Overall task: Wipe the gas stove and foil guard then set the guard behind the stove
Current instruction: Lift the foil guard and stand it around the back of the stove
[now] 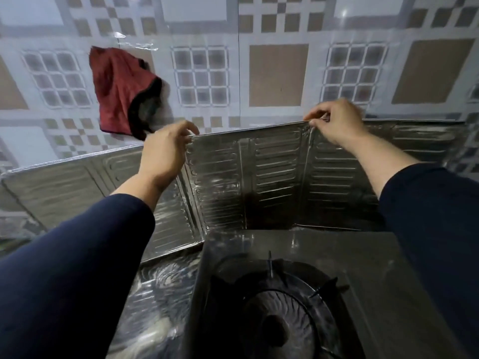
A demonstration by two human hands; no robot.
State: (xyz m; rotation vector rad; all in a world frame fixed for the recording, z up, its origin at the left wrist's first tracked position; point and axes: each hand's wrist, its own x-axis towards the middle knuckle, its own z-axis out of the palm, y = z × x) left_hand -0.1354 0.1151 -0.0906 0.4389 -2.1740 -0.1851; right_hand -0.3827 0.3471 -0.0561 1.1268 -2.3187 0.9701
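A ribbed silver foil guard (pixel 274 174) stands upright behind the gas stove (pixel 298 294), its folded panels running along the tiled wall. My left hand (pixel 166 154) pinches the guard's top edge near the middle left. My right hand (pixel 337 123) pinches the same edge further right. The stove is dark, with a round burner and pan support at the lower centre. A red cloth with a black trim (pixel 121 92) hangs against the wall above my left hand; whether my left hand also holds it, I cannot tell.
A patterned tile wall (pixel 278 73) covered with shiny film rises right behind the guard. Crinkled foil (pixel 160 294) covers the counter left of the stove. My dark blue sleeves fill both lower corners.
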